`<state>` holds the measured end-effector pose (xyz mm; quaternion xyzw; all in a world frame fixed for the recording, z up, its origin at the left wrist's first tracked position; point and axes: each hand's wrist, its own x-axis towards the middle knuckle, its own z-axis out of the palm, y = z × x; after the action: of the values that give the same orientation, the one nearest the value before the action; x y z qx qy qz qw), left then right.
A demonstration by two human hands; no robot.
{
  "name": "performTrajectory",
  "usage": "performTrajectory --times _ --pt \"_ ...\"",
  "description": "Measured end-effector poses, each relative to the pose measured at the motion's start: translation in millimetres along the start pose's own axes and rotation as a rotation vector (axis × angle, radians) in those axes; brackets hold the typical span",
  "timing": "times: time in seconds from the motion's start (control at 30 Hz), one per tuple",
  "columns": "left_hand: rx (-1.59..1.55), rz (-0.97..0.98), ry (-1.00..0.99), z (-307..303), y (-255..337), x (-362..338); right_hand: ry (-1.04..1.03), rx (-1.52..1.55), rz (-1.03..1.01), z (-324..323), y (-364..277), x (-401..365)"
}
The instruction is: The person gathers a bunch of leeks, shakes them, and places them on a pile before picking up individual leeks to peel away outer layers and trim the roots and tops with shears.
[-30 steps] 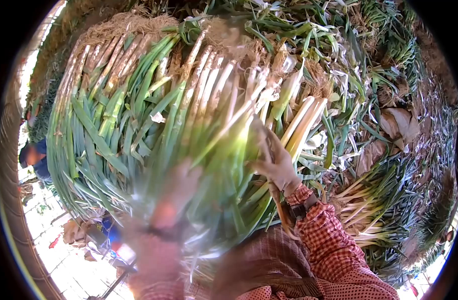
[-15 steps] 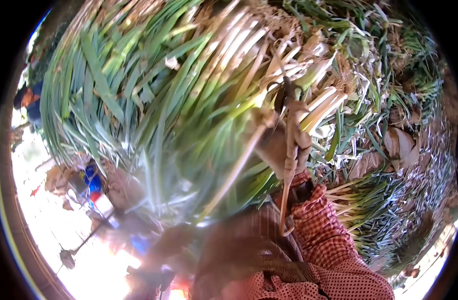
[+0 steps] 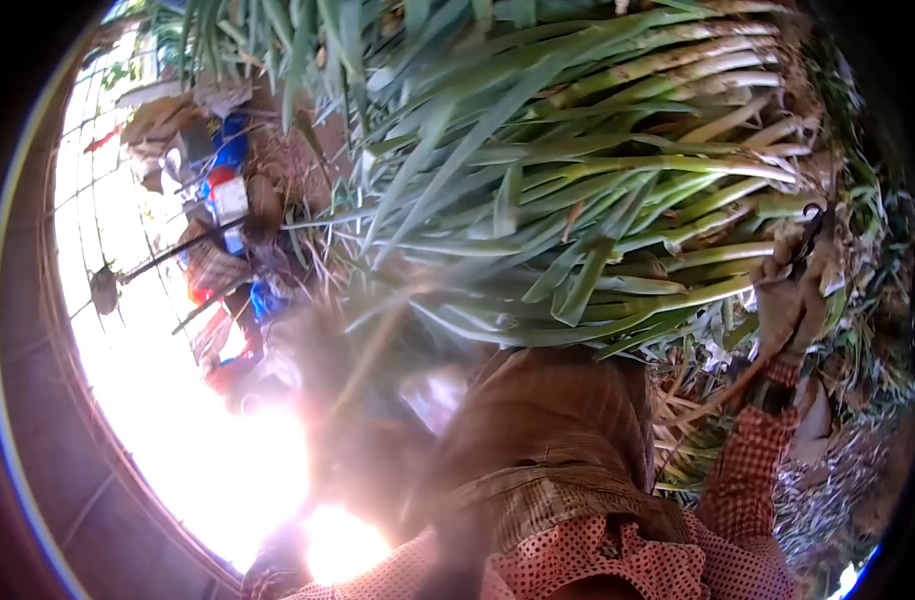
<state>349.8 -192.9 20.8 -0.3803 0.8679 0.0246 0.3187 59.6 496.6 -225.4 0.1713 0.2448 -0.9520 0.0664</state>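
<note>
At the right, my right hand (image 3: 790, 300) is closed around a thin curved stick-like tool (image 3: 723, 402) with a dark hooked tip. The tool's tip rests near the pale root ends of a thick layer of long green leek-like stalks (image 3: 618, 200). These stalks lie sideways, leaves to the left and roots to the right. My left arm (image 3: 378, 572) reaches into the glare at the lower left. Motion blur and bright light hide the left hand's fingers. A blurred, pale, straight stalk or stick (image 3: 373, 345) crosses that area.
Blue, red and white items (image 3: 228, 190) are heaped at the left beside a bright wire mesh (image 3: 88, 240). A dark rod (image 3: 173, 252) juts out there. More leaves and loose trimmings (image 3: 873, 290) lie on the right. My brown-clothed leg (image 3: 568, 400) is below the stalks.
My view has turned, so the stalks now lie sideways. My right hand, still holding the tool, appears farther right, by the root ends. The blurred pale stalk or stick appears farther left.
</note>
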Motion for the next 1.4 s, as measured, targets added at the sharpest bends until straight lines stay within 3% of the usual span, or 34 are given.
performTrajectory --times 0.07,0.1,0.17,0.2,0.23,0.27,0.3,0.33,0.37,0.4,0.43,0.47,0.6,0.73,0.87,1.0,1.07,1.1,1.17,1.2,1.23,1.27,1.3,1.33,1.4 --pt "0.261 -0.088 0.063 -16 -42 -7 -0.099 -0.194 0.078 -17 12 -10" --pt "0.483 -0.166 0.081 -23 -41 -10 -0.009 -0.172 0.120 -10 25 -17" --pt "0.834 -0.415 0.135 -25 -18 5 0.044 -0.110 0.143 -15 45 -22" --pt "0.729 -0.499 0.152 -21 17 21 0.148 -0.187 0.165 -34 57 -25" --pt "0.590 -0.329 0.209 -4 -3 52 0.252 -0.261 0.194 -54 69 -27" --pt "0.451 -0.133 0.248 14 -12 97 0.512 -0.495 0.216 -65 77 -39" --pt "0.149 -0.004 0.261 27 44 121 0.465 -0.478 0.126 -62 83 -53" --pt "0.037 0.258 0.283 39 117 133 0.408 -0.468 0.038 -50 91 -62" --pt "-0.085 0.507 0.305 46 197 132 0.438 -0.674 -0.037 -37 97 -67" --pt "-0.207 0.738 0.327 47 268 125 0.391 -0.629 -0.105 -23 101 -70" --pt "-0.181 0.912 0.302 43 324 119 0.341 -0.581 -0.170 -8 104 -74" --pt "-0.153 1.081 0.282 39 380 112 0.196 -0.295 -0.244 10 94 -76" --pt "-0.123 1.653 0.350 55 561 66 0.387 -0.593 -0.177 32 69 -77" --pt "0.231 1.359 0.328 95 657 67 0.561 -0.636 -0.074 19 65 -42" --pt "0.505 1.187 0.188 108 683 76 0.691 -0.708 -0.019 8 43 -2" --pt "0.355 1.252 -0.016 104 688 95 0.707 -0.784 -0.054 13 33 11" --pt "0.025 1.283 -0.394 95 698 104 0.735 -0.568 -0.057 16 31 8" --pt "-0.001 1.217 -0.399 89 701 88 0.693 -0.596 -0.110 24 29 0" --pt "-0.156 1.027 -0.489 85 696 42 0.602 -0.701 0.053 49 20 -22" --pt "-0.253 1.185 -0.348 112 692 60 0.549 -0.751 0.129 59 18 -28" --pt "-0.153 1.163 -0.210 131 688 71 0.563 -0.815 0.110 61 24 -29" --pt "-0.201 1.091 -0.214 139 683 66 0.598 -0.609 -0.056 53 41 -29" --pt "-0.255 1.100 -0.097 143 675 56 0.652 -0.636 -0.070 52 43 -29" --pt "-0.055 1.096 -0.096 143 666 53 0.636 -0.617 -0.114 50 47 -29" --pt "0.405 1.320 -0.093 123 659 47 0.599 -0.576 -0.201 51 54 -28"
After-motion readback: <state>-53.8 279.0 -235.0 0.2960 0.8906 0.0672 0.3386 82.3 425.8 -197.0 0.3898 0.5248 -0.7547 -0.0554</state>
